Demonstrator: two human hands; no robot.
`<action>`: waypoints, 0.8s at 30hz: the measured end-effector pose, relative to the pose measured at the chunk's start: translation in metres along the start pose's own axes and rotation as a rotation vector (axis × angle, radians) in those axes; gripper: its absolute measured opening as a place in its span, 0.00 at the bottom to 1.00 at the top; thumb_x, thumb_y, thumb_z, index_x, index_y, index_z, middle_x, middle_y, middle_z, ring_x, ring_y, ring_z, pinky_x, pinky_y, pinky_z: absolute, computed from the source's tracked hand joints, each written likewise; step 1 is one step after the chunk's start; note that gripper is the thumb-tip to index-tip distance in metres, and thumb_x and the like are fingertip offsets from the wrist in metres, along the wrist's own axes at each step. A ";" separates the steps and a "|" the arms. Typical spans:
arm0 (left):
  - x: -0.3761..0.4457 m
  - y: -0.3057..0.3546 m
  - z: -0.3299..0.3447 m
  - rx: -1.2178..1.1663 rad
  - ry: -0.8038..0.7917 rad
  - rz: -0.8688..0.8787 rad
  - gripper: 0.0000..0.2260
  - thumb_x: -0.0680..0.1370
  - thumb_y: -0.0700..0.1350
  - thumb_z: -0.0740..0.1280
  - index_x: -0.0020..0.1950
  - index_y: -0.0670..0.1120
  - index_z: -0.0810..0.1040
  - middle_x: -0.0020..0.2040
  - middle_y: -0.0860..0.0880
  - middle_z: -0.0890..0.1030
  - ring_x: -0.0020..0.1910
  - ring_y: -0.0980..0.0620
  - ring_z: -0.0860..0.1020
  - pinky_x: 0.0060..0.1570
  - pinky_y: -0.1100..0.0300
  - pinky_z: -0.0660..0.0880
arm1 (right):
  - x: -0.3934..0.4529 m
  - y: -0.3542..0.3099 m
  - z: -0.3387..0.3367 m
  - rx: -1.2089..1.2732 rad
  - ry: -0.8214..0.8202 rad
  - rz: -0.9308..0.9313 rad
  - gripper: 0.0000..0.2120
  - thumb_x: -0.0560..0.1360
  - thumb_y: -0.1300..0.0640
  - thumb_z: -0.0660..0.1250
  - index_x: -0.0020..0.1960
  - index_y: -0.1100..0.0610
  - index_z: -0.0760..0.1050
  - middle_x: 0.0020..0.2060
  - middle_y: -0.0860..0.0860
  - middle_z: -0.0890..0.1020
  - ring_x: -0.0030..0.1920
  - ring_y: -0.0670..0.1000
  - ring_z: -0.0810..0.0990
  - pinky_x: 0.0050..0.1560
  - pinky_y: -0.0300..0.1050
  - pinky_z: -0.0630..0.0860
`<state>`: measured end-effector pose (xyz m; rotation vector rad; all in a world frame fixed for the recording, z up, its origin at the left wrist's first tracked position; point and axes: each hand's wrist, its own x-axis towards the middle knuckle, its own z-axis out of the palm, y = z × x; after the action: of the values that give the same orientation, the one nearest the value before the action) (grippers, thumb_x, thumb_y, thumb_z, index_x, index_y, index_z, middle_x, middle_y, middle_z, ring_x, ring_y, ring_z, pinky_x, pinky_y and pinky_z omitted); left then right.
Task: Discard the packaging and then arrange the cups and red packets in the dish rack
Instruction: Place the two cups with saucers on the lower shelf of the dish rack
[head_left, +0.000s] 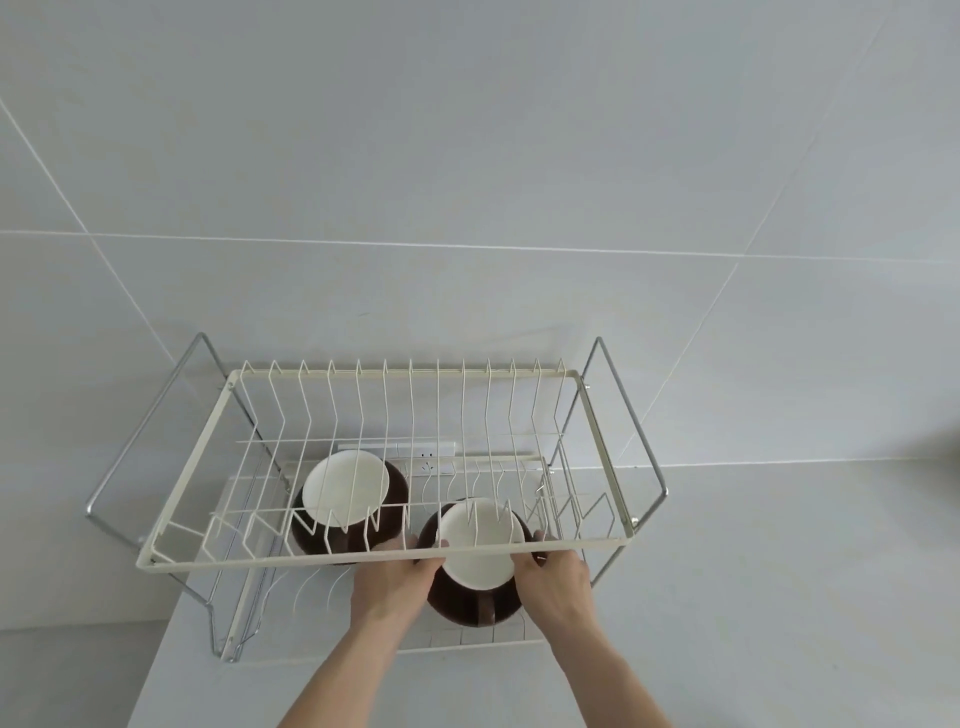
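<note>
Head view. We see a two-tier white wire dish rack (358, 560) on a pale countertop (779, 571) against a tiled wall (467, 156). The left hand (392, 584) and right hand (553, 577) clasp the sides of a brown cup (475, 605) with a white interior, held at the lower tier's front edge beneath the upper frame; its handle faces us. The fingertips are hidden behind the cup and wires. A second brown cup (345, 506) lies in the lower tier, left, partly masked by wires. A wall socket (428, 460) shows faintly through the rack.
</note>
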<state>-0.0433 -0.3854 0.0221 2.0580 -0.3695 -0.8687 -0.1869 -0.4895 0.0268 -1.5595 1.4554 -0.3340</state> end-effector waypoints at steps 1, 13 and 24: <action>0.002 0.001 0.003 0.001 0.003 -0.003 0.15 0.71 0.58 0.72 0.38 0.46 0.80 0.35 0.51 0.82 0.40 0.48 0.80 0.46 0.48 0.79 | 0.003 0.000 0.001 -0.002 -0.010 0.001 0.08 0.74 0.48 0.64 0.50 0.49 0.78 0.43 0.48 0.82 0.48 0.53 0.79 0.48 0.50 0.77; 0.030 0.014 0.021 0.033 0.076 0.099 0.12 0.77 0.47 0.70 0.36 0.43 0.79 0.26 0.54 0.75 0.32 0.53 0.74 0.36 0.57 0.70 | 0.042 -0.008 0.012 -0.030 0.044 -0.048 0.11 0.73 0.47 0.64 0.41 0.54 0.77 0.36 0.51 0.80 0.42 0.56 0.79 0.45 0.54 0.80; 0.061 0.027 0.031 -0.041 0.048 0.187 0.16 0.62 0.65 0.62 0.31 0.53 0.67 0.27 0.51 0.69 0.33 0.39 0.68 0.36 0.55 0.65 | 0.063 -0.022 0.004 -0.019 0.020 -0.241 0.16 0.79 0.58 0.65 0.35 0.45 0.67 0.30 0.43 0.73 0.33 0.40 0.71 0.29 0.31 0.63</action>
<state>-0.0198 -0.4521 0.0041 1.9674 -0.5057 -0.7070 -0.1539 -0.5472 0.0170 -1.7558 1.2907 -0.4789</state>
